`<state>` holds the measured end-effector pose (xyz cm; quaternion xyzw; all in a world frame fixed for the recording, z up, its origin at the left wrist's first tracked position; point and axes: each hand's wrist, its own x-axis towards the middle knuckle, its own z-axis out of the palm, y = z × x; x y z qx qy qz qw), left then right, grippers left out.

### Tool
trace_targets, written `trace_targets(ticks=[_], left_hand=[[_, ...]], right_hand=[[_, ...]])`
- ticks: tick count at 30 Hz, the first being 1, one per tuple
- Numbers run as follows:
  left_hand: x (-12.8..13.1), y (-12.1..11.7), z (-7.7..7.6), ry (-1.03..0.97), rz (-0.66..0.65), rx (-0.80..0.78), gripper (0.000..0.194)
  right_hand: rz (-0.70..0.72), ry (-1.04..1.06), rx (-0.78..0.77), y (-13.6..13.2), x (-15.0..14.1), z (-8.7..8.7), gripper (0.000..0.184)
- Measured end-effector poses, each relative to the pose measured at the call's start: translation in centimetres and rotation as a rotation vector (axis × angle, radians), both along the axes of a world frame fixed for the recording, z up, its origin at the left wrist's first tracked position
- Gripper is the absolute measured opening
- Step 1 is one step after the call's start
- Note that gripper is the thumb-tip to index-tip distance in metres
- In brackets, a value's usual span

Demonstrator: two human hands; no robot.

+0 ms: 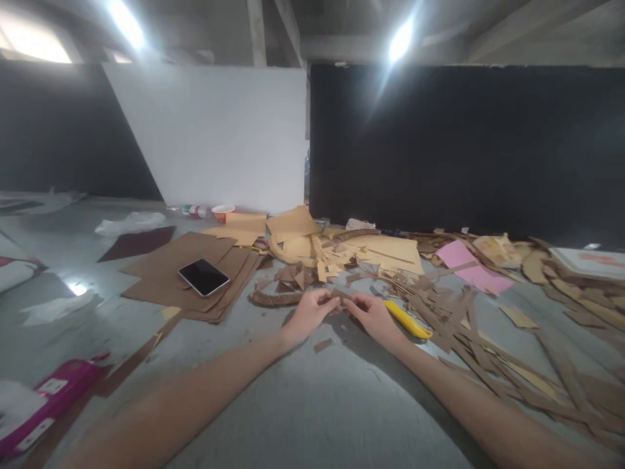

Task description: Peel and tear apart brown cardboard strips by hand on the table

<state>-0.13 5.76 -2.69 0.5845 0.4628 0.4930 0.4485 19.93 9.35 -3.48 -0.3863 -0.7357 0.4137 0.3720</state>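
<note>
Near the middle of the table, my left hand (pixel 315 314) and my right hand (pixel 374 317) face each other with thumbs and fingers pinched. Between their fingertips is a small brown paper piece (pixel 340 296), mostly hidden by the fingers. A yellow utility knife (pixel 409 319) lies just right of my right hand. Left of my left hand rests a curved brown paper strip (pixel 274 299). Beyond the hands are brown paper scraps (pixel 295 277), and a small brown scrap (pixel 323 345) lies nearer me.
A smartphone (pixel 204 277) lies on stacked brown sheets (pixel 166 260) to the left. Many cut strips (pixel 469 332) cover the right side, near a pink sheet (pixel 471 264). Tan sheets (pixel 385 251) lie behind. A magenta object (pixel 63 397) with white sockets sits front left.
</note>
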Motion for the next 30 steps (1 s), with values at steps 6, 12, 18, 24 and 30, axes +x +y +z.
trace_targets(ticks=[6, 12, 18, 24, 30], left_hand=[[-0.1, 0.0, 0.0, 0.02, -0.045, 0.006, 0.038], [-0.1, -0.4, 0.0, 0.001, -0.077, -0.013, 0.038], [-0.4, -0.7, 0.2, 0.057, -0.054, 0.003, 0.043], [-0.5, -1.5, 0.7, 0.183, -0.107, -0.049, 0.043], [-0.4, -1.8, 0.7, 0.285, -0.106, -0.03, 0.043]], right_hand=[[0.006, -0.015, 0.021, -0.3, 0.4, 0.1, 0.046], [0.051, -0.01, 0.013, -0.7, 0.2, 0.4, 0.04], [0.063, -0.052, 0.016, -1.3, 0.1, 1.0, 0.039], [0.029, -0.045, 0.046, -1.9, 0.1, 1.8, 0.031], [0.054, -0.035, 0.054, -1.8, 0.1, 1.7, 0.028]])
